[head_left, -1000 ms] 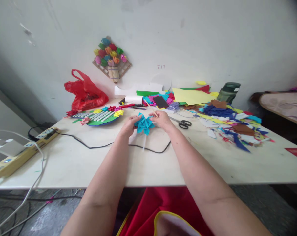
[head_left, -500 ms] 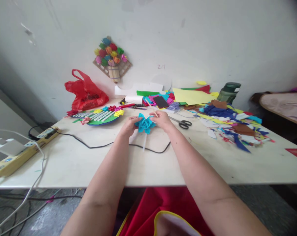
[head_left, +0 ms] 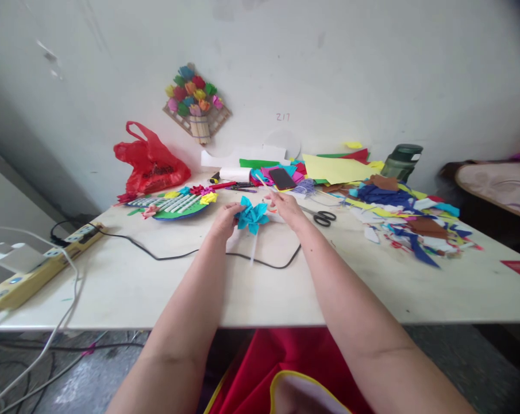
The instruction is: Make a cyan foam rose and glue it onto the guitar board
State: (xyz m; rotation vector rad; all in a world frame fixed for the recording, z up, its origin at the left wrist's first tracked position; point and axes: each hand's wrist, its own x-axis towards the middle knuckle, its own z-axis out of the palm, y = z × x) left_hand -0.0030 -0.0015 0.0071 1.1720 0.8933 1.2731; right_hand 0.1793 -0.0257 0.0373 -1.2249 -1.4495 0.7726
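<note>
A bright blue paper flower (head_left: pixel 253 215) with pointed petals is pinched at its left edge by my left hand (head_left: pixel 226 221). To the right of it, my right hand (head_left: pixel 287 208) is closed on a thin pale wooden stick (head_left: pixel 262 181) that points up and to the left. The fingertips of this hand are a little apart from the petals. Below the flower lies a translucent whitish stick (head_left: pixel 254 252), its upper end hidden by the petals. Black-handled scissors (head_left: pixel 324 218) rest just right of my right hand.
A black cable (head_left: pixel 156 257) crosses the table to a power strip (head_left: pixel 70 244) at left. A green board with paper flowers (head_left: pixel 186 213) and a red plastic bag (head_left: pixel 150 164) lie behind. Paper scraps (head_left: pixel 415 218), a phone (head_left: pixel 282 179) and a green bottle (head_left: pixel 401 163) are at right.
My right hand has drawn slightly away from the flower, which it was touching before. The flower has turned a little, and its petals show more openly. My left hand keeps its pinch.
</note>
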